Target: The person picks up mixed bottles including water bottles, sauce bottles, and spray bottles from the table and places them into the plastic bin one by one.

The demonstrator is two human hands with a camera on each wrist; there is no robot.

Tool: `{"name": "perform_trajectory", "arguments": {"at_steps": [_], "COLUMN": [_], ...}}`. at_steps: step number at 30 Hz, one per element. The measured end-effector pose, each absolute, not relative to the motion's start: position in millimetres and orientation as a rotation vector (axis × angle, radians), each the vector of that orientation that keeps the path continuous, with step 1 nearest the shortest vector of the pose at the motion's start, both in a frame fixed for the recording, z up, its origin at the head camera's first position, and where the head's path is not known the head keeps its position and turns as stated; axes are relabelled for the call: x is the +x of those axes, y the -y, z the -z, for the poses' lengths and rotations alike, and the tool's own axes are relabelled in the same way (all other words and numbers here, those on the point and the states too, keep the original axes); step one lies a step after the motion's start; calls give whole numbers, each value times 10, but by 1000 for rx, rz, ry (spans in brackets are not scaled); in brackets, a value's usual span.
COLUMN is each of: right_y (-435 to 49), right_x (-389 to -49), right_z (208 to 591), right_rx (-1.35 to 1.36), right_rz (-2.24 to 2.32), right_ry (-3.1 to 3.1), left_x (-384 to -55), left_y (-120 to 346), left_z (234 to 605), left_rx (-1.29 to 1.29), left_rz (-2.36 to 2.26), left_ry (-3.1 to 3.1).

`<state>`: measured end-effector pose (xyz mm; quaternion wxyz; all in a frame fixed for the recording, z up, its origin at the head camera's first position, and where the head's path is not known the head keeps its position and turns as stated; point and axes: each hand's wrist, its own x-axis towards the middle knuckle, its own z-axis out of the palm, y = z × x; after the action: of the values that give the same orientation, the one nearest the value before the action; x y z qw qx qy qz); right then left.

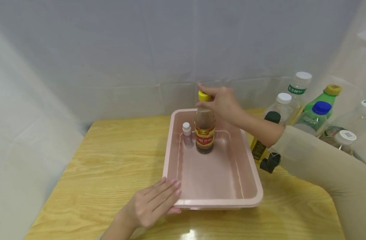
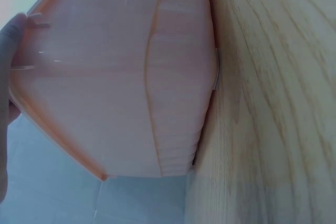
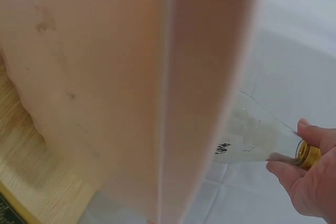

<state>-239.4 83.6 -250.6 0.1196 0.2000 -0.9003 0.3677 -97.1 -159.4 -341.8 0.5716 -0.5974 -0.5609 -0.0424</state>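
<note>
One bottle point(image 1: 204, 133) in right fingers point(image 1: 209, 90), other bottles point(image 1: 310, 119), some partly behind sleeve point(image 1: 315, 166)

two bare hands, the left low and near, the right raised and reaching out.
the left hand point(image 1: 151, 204) shows its back, fingers point(image 1: 165, 196) almost straight and lying side by side, the thumb point(image 1: 174, 210) lower and tucked beneath them; the left wrist point(image 1: 121, 223) comes in from the bottom edge of the head view. the right arm point(image 1: 315, 163) stretches forward and inward from the right, covered by a loose pale sleeve point(image 1: 330, 180), with the right wrist point(image 1: 267, 130) bare past the cuff. the right hand point(image 1: 222, 101) stands farther out, its digits pinching from two sides, as its wrist view also shows.
</note>
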Motion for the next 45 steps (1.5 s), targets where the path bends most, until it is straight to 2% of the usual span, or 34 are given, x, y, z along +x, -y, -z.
{"name": "perform_trajectory", "arguments": {"at_steps": [13, 22, 45], "right_y": [-941, -1050, -1448], "right_x": [-2364, -2324, -1975], "right_z": [2432, 2302, 2209], "right_rx": [672, 698, 510], "right_rz": [-1053, -1132, -1176], "right_ry": [2700, 2660, 2544], "left_x": [-1005, -1002, -976], "left_y": [1615, 1591, 1604], "left_z": [3537, 3438, 3423], "left_rx": [-1399, -1399, -1403], "left_rz": [112, 101, 101], "left_ry": [1326, 1335, 1330]}}
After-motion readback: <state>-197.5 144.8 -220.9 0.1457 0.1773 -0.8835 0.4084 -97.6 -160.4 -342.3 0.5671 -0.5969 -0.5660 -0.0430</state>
